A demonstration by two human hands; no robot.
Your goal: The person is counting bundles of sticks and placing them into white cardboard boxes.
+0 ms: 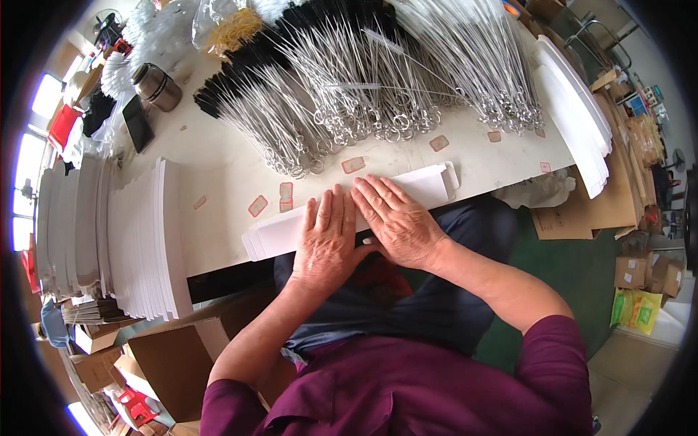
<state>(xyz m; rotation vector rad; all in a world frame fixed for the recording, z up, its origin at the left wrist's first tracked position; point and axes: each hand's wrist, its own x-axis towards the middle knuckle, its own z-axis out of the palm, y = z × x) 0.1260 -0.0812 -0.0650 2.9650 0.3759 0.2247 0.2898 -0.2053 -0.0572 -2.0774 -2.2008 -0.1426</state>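
Note:
A long, narrow white carton [425,187] lies at the near edge of the table, its end flaps sticking out at both ends. My left hand [322,240] rests flat across its middle, fingers stretched forward. Beside it my right hand [398,227] also presses flat on the carton, fingers extended, and the two hands almost meet at the thumbs. Beyond them lie heaps of wire-handled brushes [356,94] with black bristles and ring ends. A paler-bristled bundle of brushes [480,65] lies to their right.
Stacks of white cartons [149,240] stand at the table's left, and more white cartons [571,109] lie at its right edge. A metal flask [158,87] and a dark phone [137,123] are at the far left. Cardboard boxes [178,356] sit below on the left.

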